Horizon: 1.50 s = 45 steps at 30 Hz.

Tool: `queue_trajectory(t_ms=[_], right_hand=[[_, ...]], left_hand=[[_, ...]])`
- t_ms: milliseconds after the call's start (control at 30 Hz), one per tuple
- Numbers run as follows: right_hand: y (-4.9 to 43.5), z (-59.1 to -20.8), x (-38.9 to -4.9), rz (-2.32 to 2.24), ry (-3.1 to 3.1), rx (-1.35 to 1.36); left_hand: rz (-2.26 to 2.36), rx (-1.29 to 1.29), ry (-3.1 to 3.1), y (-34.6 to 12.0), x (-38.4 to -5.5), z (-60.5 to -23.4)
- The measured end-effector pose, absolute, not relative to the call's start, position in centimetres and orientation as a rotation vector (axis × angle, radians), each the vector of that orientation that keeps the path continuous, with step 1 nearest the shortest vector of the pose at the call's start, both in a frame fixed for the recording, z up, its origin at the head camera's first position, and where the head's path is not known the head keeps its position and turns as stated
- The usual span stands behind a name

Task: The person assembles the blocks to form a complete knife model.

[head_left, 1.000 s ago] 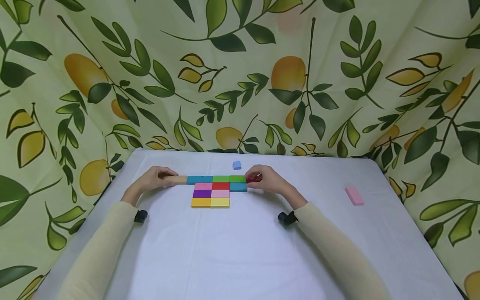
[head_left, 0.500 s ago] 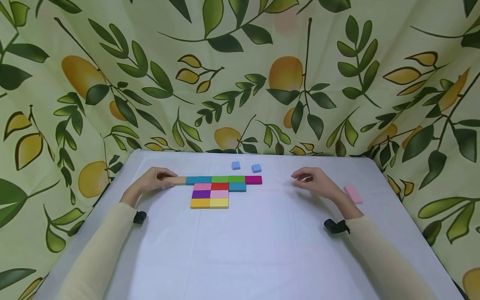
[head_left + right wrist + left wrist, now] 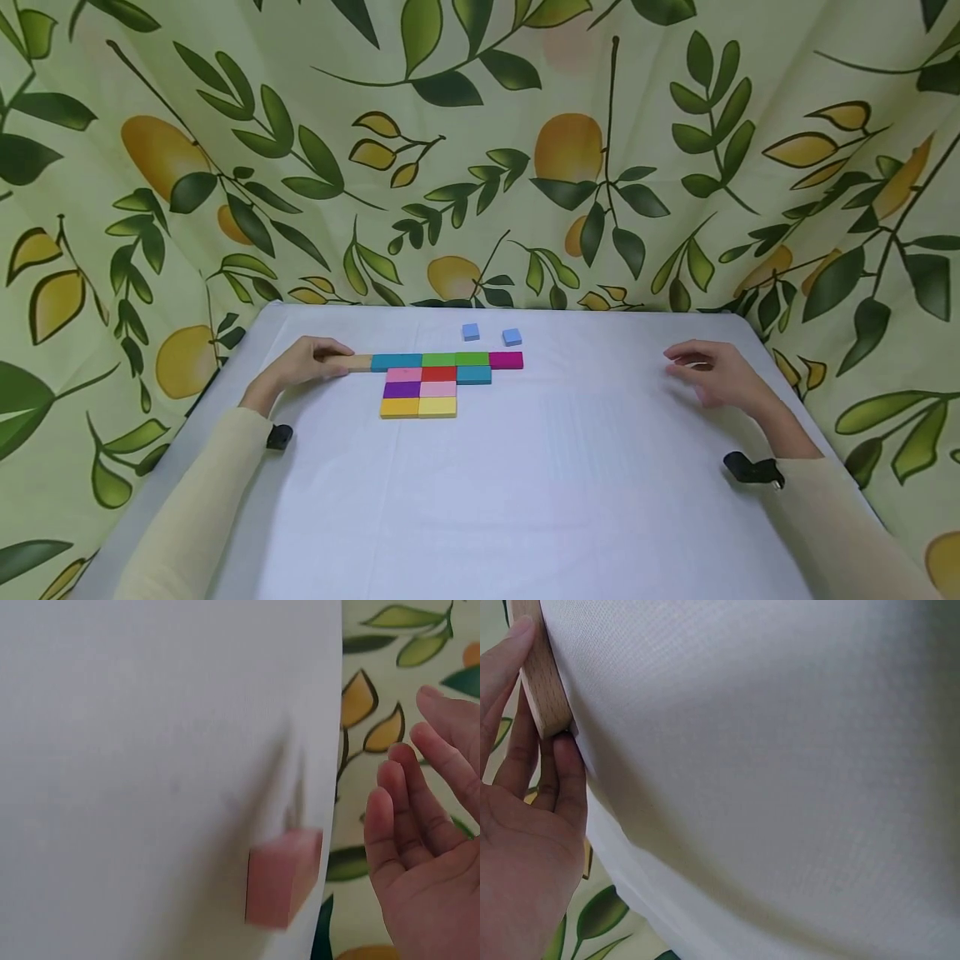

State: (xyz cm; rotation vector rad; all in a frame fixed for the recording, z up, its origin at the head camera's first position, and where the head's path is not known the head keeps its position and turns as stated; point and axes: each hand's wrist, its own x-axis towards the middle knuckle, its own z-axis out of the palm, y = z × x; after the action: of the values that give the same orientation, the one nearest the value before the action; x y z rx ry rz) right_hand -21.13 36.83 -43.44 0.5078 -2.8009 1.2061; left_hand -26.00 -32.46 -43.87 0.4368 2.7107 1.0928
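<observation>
At the left end of a row of flat coloured blocks, my left hand (image 3: 300,365) pinches a bare wooden block (image 3: 546,686) between thumb and fingers. That row continues with a long teal block (image 3: 397,362), two green blocks (image 3: 438,360) and a magenta block (image 3: 506,360). Below it sit red (image 3: 438,374), pink, purple, orange and yellow blocks in shorter rows, plus a second teal one. My right hand (image 3: 716,377) hovers with relaxed fingers above a loose pink block (image 3: 274,889), which it mostly hides in the head view. Nothing is between its fingers.
Two small blue blocks (image 3: 470,332) lie behind the row, apart from it. A white cloth covers the table (image 3: 480,508). Its back edge meets a leaf-patterned curtain (image 3: 300,208), and its right edge runs near the right hand.
My right hand has let go of the magenta block and moved right to the pink block. Both blue blocks now show fully. The left hand stays on the wooden block.
</observation>
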Motion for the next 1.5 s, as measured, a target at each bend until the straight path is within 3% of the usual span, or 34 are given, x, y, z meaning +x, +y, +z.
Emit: queue_trajectory(t_ms=[600, 1500], right_hand=[[42.9, -44.1, -20.6, 1.150, -2.986, 0.455], [41.4, -44.5, -20.4, 1.064, -3.082, 0.530]], left_hand=[[1.094, 0.394, 2.701, -32.5, -26.5, -44.0], [1.115, 0.417, 2.693, -32.6, -26.1, -44.0]])
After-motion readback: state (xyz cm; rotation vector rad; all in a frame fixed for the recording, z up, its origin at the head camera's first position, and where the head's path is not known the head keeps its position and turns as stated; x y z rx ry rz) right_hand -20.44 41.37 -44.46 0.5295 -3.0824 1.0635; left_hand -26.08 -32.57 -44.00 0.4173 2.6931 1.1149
